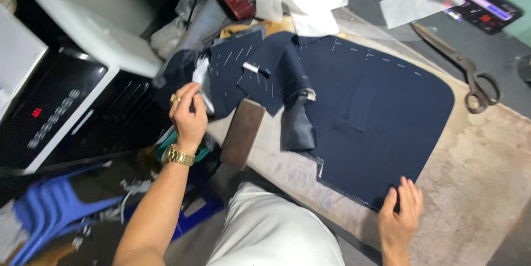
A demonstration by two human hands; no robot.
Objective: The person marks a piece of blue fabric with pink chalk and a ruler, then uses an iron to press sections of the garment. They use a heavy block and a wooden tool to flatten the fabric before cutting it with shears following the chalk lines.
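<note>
Mid-layout on the worktable (487,177): left hand (189,115) pinched shut on the navy jacket panel (376,127)'s far edge, right hand (401,219) open, flat on its near corner (tailor's shears (470,80) well apart). Probably smoothing; next wants an even pull.

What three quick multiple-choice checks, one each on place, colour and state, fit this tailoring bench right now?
1. Where do the large metal tailor's shears lie?
A. right of the cloth panel
B. on the blue plastic stool
C. under the left hand

2. What colour is the big flat cloth panel?
A. red
B. dark navy
C. yellow

3. How does the right hand meet the cloth?
A. fist raised above it
B. lifting it off the table
C. fingers laid flat on its near edge

Answers:
1 A, they rest on the worn grey table past the panel's right edge.
2 B, navy with pale basting stitches.
3 C, while the left hand pinches a light scrap at the far corner.
</note>
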